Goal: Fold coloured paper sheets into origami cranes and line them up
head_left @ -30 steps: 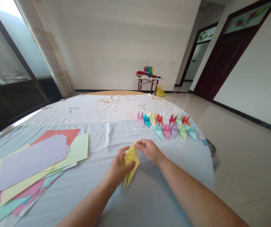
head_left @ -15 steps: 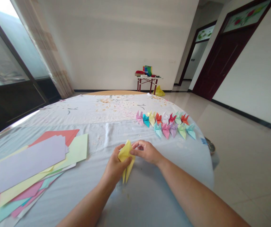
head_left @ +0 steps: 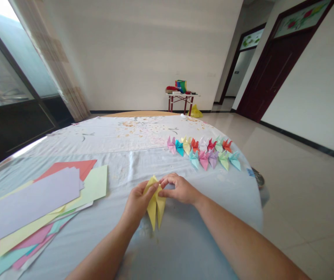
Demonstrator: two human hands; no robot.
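Note:
A piece of yellow origami paper (head_left: 155,206) is folded into a long narrow shape, with two points hanging toward me and one point rising between my hands. My left hand (head_left: 138,203) pinches its upper left side. My right hand (head_left: 178,189) has curled fingers closed on its upper right edge. A loose stack of coloured paper sheets (head_left: 35,204) lies to the left of my left hand. Several finished origami cranes (head_left: 203,153) in mixed colours stand in two rows beyond my right hand.
Both hands work over a round table with a pale blue and white cloth (head_left: 120,136). Its far rim shows bare wood, and a floor of pale tile lies to the right. A small table with coloured items (head_left: 181,94) stands against the far wall.
The yellow paper has turned and spread, its upper point now rising between my hands. My left hand has shifted up onto it, and my right fingers have closed in from the right.

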